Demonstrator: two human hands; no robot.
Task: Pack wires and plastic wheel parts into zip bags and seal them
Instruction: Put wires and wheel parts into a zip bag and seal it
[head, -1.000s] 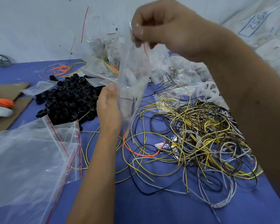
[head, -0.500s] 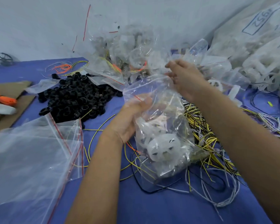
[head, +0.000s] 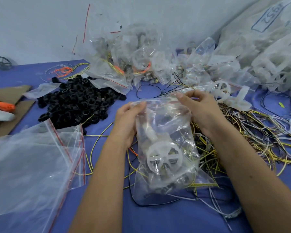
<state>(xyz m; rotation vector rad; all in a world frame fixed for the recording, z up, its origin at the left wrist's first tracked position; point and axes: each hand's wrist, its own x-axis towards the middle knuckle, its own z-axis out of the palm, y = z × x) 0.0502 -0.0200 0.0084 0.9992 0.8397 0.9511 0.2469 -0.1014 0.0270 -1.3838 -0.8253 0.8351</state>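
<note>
A clear zip bag point(head: 168, 128) lies in front of me on the blue table point(head: 158, 219), holding a white plastic wheel point(head: 164, 157) and some wires. My left hand point(head: 128, 121) pinches the left end of the bag's top edge. At the right end of that edge, my right hand point(head: 198, 108) pinches the zip strip. A tangle of yellow, black and white wires point(head: 252, 138) spreads to the right, partly under the bag.
A heap of black plastic rings point(head: 76, 101) lies at the left. Empty zip bags with red strips point(head: 35, 162) cover the near left. Filled bags point(head: 138, 61) pile at the back; white wheel parts point(head: 222, 91) and big sacks point(head: 267, 47) stand at right. Cardboard point(head: 7, 105) sits far left.
The bag, held up high by my right hand a second ago, has come down onto the table. Both hands now pinch its top edge at opposite ends.
</note>
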